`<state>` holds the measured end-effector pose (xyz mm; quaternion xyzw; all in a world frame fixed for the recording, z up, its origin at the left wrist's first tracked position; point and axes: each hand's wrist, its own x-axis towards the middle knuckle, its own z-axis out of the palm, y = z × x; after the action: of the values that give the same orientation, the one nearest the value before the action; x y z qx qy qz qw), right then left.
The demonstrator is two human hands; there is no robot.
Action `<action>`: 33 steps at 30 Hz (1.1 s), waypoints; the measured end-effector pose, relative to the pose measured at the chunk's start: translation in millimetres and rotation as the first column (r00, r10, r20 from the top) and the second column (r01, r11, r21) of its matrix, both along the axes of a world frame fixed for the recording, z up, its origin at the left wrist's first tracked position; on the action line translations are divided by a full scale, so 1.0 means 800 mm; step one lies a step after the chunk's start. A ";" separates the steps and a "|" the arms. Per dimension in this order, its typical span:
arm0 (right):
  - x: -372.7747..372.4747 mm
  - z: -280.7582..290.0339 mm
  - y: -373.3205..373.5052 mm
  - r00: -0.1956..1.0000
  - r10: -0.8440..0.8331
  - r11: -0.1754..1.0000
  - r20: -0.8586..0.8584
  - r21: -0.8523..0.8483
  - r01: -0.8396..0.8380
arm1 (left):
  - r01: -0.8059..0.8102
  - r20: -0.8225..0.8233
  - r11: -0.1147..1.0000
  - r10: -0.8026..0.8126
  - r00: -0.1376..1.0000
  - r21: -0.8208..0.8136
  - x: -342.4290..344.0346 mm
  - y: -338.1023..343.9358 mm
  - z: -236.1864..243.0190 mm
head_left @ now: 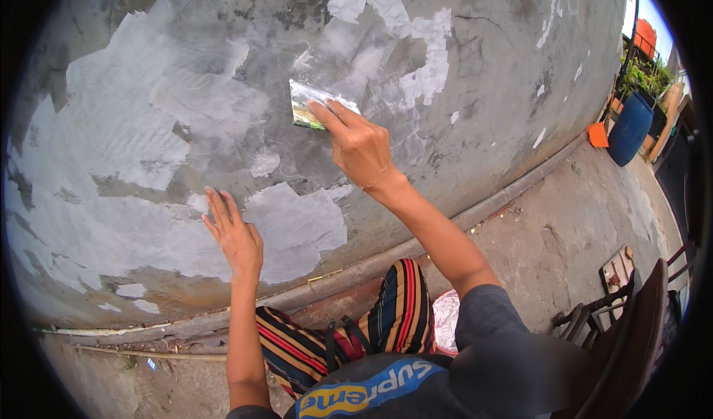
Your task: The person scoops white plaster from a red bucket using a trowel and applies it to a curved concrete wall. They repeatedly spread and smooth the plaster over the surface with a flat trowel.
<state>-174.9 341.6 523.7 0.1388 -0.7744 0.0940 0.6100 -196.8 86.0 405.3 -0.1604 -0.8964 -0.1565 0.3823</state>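
A grey wall (512, 85) with uneven patches of pale filler fills most of the view. My right hand (362, 143) is closed on a shiny, flat metal scraper blade (303, 107), its fingers pressing over the blade's right part. The blade lies against the wall or very close to it, and its lower edge reflects green. Lower and to the left, my left hand (236, 239) rests with fingers stretched out on the wall, beside a pale filler patch (297, 229). Nothing is in that hand.
A bucket (445, 321) with whitish contents stands by my right knee. On the right are a dark wooden chair (631, 337), a blue barrel (631, 129) and an orange object (597, 134). A low ledge (512, 189) runs along the wall's foot.
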 end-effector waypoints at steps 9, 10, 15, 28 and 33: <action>0.008 0.126 0.055 0.935 0.067 0.982 -0.349 -0.141 -0.123 | -0.010 0.028 1.000 0.010 1.000 -0.012 -0.001 -0.008 -0.001; 0.000 0.133 0.056 0.911 0.049 0.992 -0.409 -0.088 -0.093 | -0.005 0.029 1.000 0.005 1.000 -0.004 -0.001 -0.007 -0.001; -0.059 0.108 0.012 0.933 -0.101 0.995 -0.345 -0.017 0.102 | 0.004 0.030 1.000 -0.004 1.000 0.012 -0.001 -0.005 -0.003; 0.017 0.155 0.036 0.964 0.167 0.983 -0.209 -0.037 -0.178 | 0.025 0.029 1.000 -0.026 0.999 0.018 0.001 -0.011 0.000; -0.014 0.191 0.054 0.967 0.011 1.000 -0.254 0.003 -0.011 | 0.055 0.035 0.997 -0.058 0.998 0.061 -0.002 -0.006 -0.003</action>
<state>-185.8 385.1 676.2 0.1544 -0.6892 0.0782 0.7036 -198.4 81.2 402.6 -0.1712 -0.8932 -0.1971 0.3660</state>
